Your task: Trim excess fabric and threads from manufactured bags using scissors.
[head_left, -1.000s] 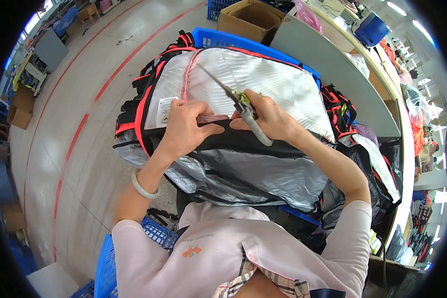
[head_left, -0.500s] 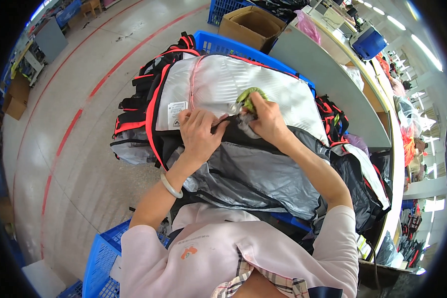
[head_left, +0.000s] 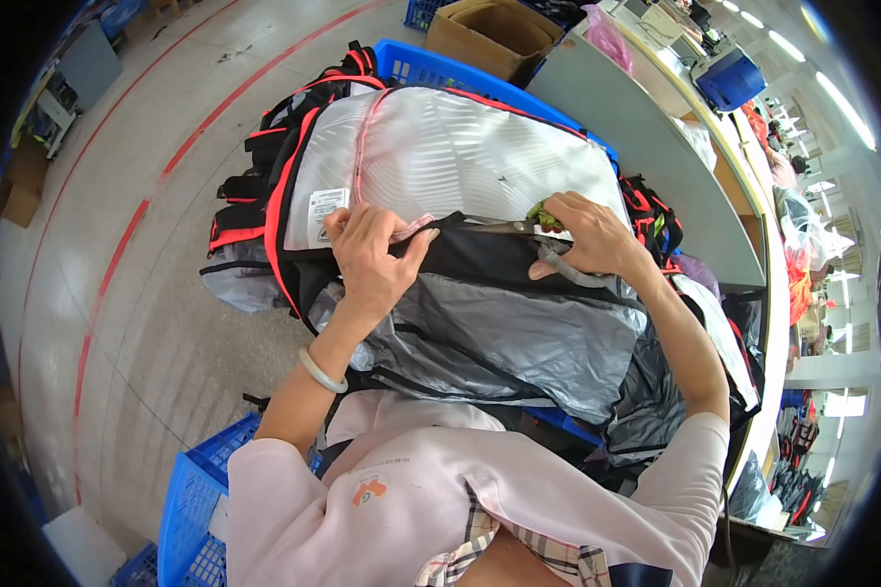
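Observation:
A large grey, black and red bag [head_left: 460, 166] lies on my lap, its pale grey inner panel facing up. My left hand [head_left: 370, 256] pinches a pink trim edge at the bag's black rim. My right hand [head_left: 582, 238] grips scissors [head_left: 519, 231] with green and grey handles, the blades lying flat along the black edge and pointing toward my left hand. A white label [head_left: 327, 210] sits on the panel just left of my left hand. A pale bangle [head_left: 321, 372] circles my left wrist.
More red and black bags [head_left: 250, 210] are stacked under and left of the top one. A blue crate [head_left: 431, 68] and a cardboard box [head_left: 489, 29] stand beyond. A grey table [head_left: 656, 157] runs along the right. Another blue crate [head_left: 191, 509] sits at my lower left.
The scissors have swung down from pointing up over the panel to lying flat along the black edge. My left hand has shifted slightly along the rim.

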`<act>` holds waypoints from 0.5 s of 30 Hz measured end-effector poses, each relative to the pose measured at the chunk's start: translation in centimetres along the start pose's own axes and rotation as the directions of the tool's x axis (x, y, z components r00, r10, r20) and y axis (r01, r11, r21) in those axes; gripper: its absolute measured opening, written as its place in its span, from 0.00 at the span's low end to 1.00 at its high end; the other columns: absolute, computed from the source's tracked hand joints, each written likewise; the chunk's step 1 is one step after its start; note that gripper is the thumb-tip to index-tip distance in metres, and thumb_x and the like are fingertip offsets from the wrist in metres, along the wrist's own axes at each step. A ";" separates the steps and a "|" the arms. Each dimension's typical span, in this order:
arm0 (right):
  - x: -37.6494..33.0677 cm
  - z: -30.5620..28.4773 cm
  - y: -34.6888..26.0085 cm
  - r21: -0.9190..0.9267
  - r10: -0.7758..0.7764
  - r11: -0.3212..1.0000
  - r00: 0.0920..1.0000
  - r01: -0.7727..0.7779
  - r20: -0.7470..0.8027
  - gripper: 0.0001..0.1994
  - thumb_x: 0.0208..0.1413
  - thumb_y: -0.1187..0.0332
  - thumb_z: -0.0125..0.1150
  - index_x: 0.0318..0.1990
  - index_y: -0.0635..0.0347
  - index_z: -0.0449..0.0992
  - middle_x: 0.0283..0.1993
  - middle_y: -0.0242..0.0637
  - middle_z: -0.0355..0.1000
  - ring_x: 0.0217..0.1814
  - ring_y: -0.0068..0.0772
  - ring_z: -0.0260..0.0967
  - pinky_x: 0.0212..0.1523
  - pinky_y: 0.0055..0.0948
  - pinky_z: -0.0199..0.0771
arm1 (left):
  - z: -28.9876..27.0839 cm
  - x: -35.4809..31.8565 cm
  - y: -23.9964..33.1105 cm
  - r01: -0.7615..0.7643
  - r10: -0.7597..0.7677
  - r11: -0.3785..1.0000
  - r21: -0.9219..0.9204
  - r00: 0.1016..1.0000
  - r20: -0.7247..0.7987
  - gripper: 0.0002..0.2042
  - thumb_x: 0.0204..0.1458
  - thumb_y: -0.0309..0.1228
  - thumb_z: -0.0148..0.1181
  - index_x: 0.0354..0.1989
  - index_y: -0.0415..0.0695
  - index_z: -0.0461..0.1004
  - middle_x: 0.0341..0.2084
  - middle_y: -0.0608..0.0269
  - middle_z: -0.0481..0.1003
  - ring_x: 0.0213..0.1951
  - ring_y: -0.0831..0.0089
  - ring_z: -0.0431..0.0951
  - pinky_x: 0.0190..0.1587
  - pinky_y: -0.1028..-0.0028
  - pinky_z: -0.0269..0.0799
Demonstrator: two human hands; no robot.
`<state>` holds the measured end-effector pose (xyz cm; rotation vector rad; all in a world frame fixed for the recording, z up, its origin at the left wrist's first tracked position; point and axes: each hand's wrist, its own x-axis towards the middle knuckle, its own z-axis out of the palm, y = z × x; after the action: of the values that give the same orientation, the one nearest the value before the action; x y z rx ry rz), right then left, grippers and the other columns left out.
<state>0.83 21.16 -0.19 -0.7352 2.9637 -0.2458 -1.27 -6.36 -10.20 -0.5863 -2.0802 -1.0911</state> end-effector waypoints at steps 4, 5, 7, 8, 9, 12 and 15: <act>1.8 0.0 -0.3 0.041 -0.061 0.997 0.998 0.060 0.031 0.36 0.33 0.33 0.66 0.29 0.62 0.69 0.31 0.39 0.70 0.38 0.45 0.70 0.35 0.41 0.69 | -0.3 -0.1 0.0 0.027 -0.027 1.000 -0.010 0.999 0.018 0.17 0.37 0.34 0.73 0.19 0.46 0.64 0.15 0.70 0.63 0.23 0.70 0.65 0.42 0.69 0.54; 2.1 0.0 -0.4 0.029 -0.033 0.999 0.997 0.031 0.065 0.36 0.33 0.33 0.66 0.29 0.62 0.69 0.31 0.39 0.70 0.38 0.45 0.70 0.35 0.41 0.69 | -0.3 -0.1 0.0 0.016 -0.016 1.000 -0.009 1.000 0.008 0.17 0.37 0.34 0.73 0.19 0.46 0.64 0.15 0.70 0.63 0.23 0.70 0.65 0.42 0.69 0.54; 2.5 0.0 -0.4 0.029 -0.050 0.998 0.997 0.049 0.058 0.35 0.32 0.33 0.66 0.25 0.62 0.69 0.24 0.39 0.69 0.32 0.46 0.70 0.33 0.43 0.68 | -0.3 -0.1 0.0 0.030 -0.030 0.999 -0.028 1.000 -0.003 0.17 0.36 0.33 0.73 0.19 0.47 0.65 0.15 0.70 0.62 0.23 0.70 0.64 0.43 0.69 0.54; 2.5 -0.1 -0.5 0.035 -0.048 0.998 0.996 0.046 0.070 0.35 0.32 0.33 0.66 0.25 0.62 0.69 0.24 0.39 0.69 0.32 0.46 0.70 0.33 0.43 0.68 | -0.3 -0.1 0.0 0.012 -0.012 1.000 -0.027 1.000 -0.004 0.17 0.36 0.33 0.73 0.19 0.47 0.65 0.15 0.70 0.62 0.23 0.70 0.64 0.43 0.69 0.54; 2.4 -0.1 -0.5 0.045 -0.047 0.998 0.996 0.043 0.081 0.34 0.31 0.37 0.69 0.26 0.64 0.70 0.22 0.41 0.67 0.29 0.48 0.67 0.31 0.41 0.66 | -0.3 -0.1 -0.1 0.010 -0.010 0.999 -0.030 1.000 0.000 0.17 0.36 0.33 0.73 0.19 0.47 0.65 0.15 0.70 0.62 0.23 0.71 0.64 0.43 0.69 0.54; 2.0 -0.2 -0.5 0.076 -0.047 0.996 0.996 0.042 0.069 0.32 0.30 0.39 0.72 0.24 0.65 0.71 0.18 0.42 0.65 0.24 0.48 0.67 0.28 0.40 0.66 | -0.4 -0.1 -0.2 0.008 -0.008 0.999 -0.041 1.000 0.013 0.17 0.36 0.33 0.73 0.19 0.47 0.65 0.16 0.70 0.63 0.23 0.71 0.64 0.42 0.70 0.54; 1.8 -0.2 -0.5 0.204 0.011 0.979 0.999 -0.022 0.053 0.31 0.30 0.42 0.73 0.23 0.66 0.71 0.16 0.43 0.63 0.22 0.48 0.65 0.27 0.39 0.64 | -0.9 -0.1 -0.4 0.002 0.002 0.998 -0.068 0.999 0.051 0.16 0.36 0.33 0.73 0.21 0.47 0.67 0.17 0.70 0.64 0.25 0.70 0.65 0.42 0.70 0.55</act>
<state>-0.54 19.93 0.06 -0.6795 2.8378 -0.5136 -1.18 -7.38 -10.10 -0.6538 -2.0936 -1.1622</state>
